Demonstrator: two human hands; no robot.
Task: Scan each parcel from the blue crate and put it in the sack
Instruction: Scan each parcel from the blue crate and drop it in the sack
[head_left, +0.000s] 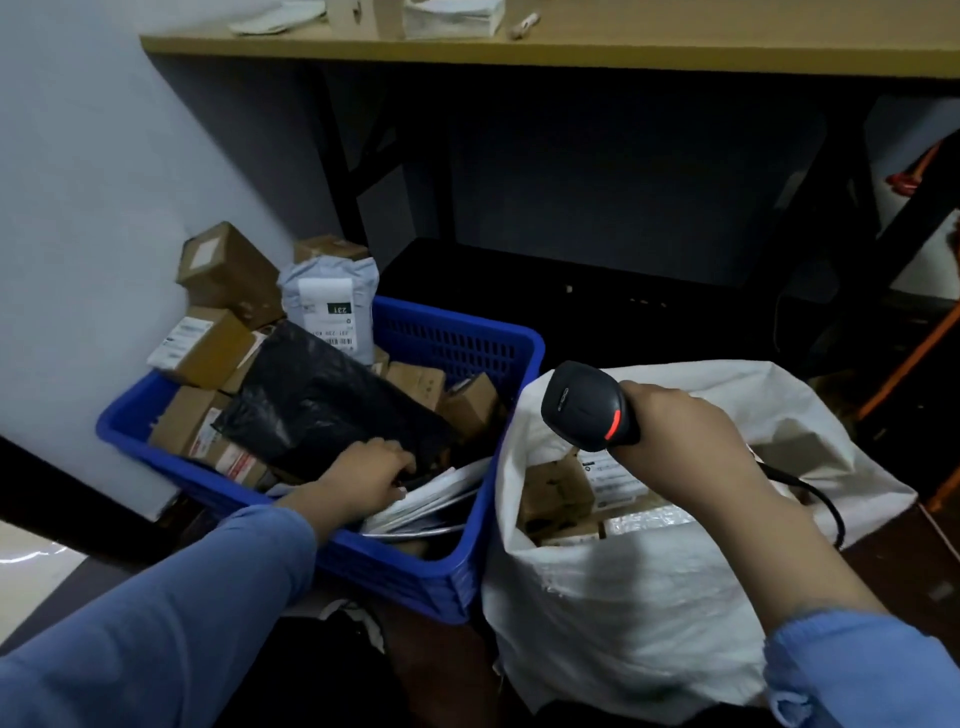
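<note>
**Reaching into the blue crate while the scanner is held over the sack**

Count on site: one blue crate, one white sack, one black handheld scanner, and your two hands. The crate stands on the floor on your left, touching the sack on your right.

Crate contents: one black plastic parcel lies slanted across the top. One grey mailer stands upright at the far side with its label facing you. At least six brown cartons are piled around and behind them. They overlap, so you cannot take a firm total. A sheaf of flat white envelopes sits at the near corner, and their number cannot be made out.

Your left hand is inside the crate at the near edge of the black parcel, fingers curled downward. The fingertips are hidden, so I cannot tell whether they have closed on anything.

Your right hand has its fingers wrapped tight round the scanner grip, with a red light showing on the scanner's back. Its cable runs down over the sack rim.

The sack's mouth is open and shows at least two cartons and one clear-wrapped pack. Anything deeper is concealed.

The table above is cut off by the frame, and the items on it are indistinct.
</note>
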